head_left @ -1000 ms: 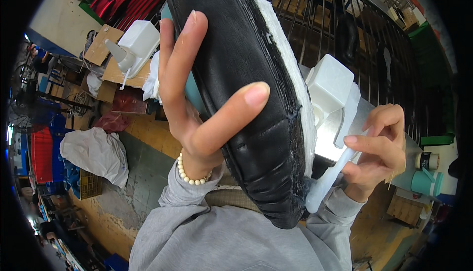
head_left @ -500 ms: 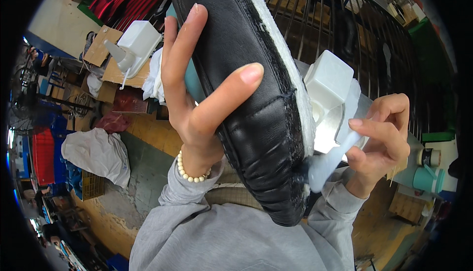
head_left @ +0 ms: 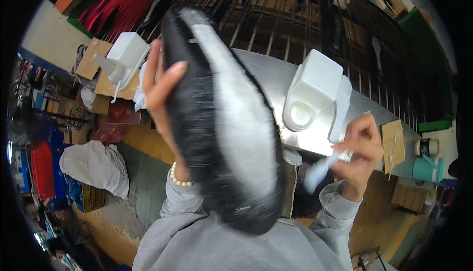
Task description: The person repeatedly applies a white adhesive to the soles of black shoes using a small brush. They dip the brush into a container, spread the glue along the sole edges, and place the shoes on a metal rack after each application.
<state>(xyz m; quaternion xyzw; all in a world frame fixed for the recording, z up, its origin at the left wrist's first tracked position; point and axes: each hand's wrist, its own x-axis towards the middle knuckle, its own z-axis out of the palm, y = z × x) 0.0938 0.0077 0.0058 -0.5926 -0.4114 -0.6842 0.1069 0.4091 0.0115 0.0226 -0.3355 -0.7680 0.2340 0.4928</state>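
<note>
Black shoe upper [head_left: 192,118], gripped along its left side by the left hand [head_left: 160,98], slants across mid-frame from upper left to lower centre, its white underside [head_left: 246,133] apart from the blurred white applicator [head_left: 318,173] pinched in the right hand [head_left: 360,152].

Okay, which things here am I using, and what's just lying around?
Seemingly in use:
black shoe, in the left hand
pale applicator, in the right hand
probably the nearer white container

Apparently lying about:
white sack
teal jug
</note>
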